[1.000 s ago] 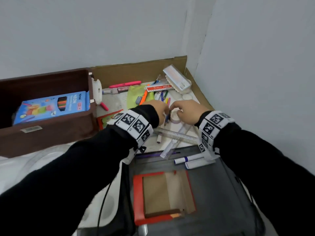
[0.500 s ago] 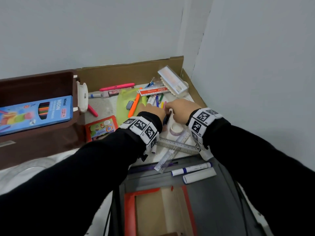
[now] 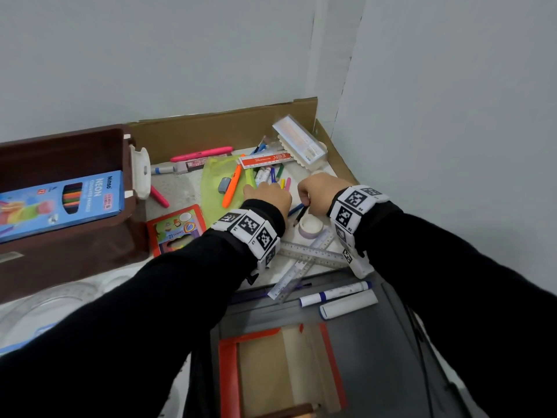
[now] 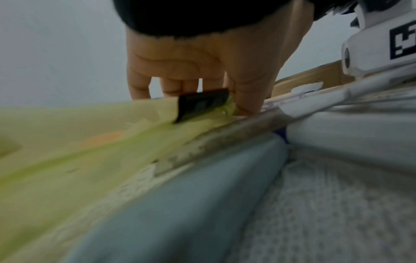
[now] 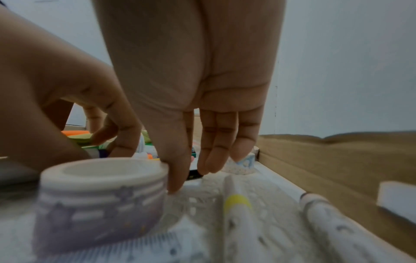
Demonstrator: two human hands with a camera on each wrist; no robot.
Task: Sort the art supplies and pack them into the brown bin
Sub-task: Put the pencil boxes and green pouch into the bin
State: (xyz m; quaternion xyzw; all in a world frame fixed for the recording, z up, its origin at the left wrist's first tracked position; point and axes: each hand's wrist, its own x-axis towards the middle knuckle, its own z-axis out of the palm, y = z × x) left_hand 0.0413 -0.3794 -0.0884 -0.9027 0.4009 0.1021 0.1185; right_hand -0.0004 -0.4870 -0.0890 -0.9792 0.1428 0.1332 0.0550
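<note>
Left hand [image 3: 268,196] is pinching the green pouch [image 3: 217,184] edge while right hand [image 3: 316,193] is closing its fingers on a dark pencil [image 3: 301,215] beside the tape roll [image 3: 311,229].

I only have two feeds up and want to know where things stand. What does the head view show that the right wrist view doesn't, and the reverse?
Only the head view shows the brown bin with the blue pencil box inside, plus the crossed rulers. Only the right wrist view shows a second, blue-patterned tape roll by the cardboard wall. Both show the right hand reaching down beside the purple tape roll.
</note>
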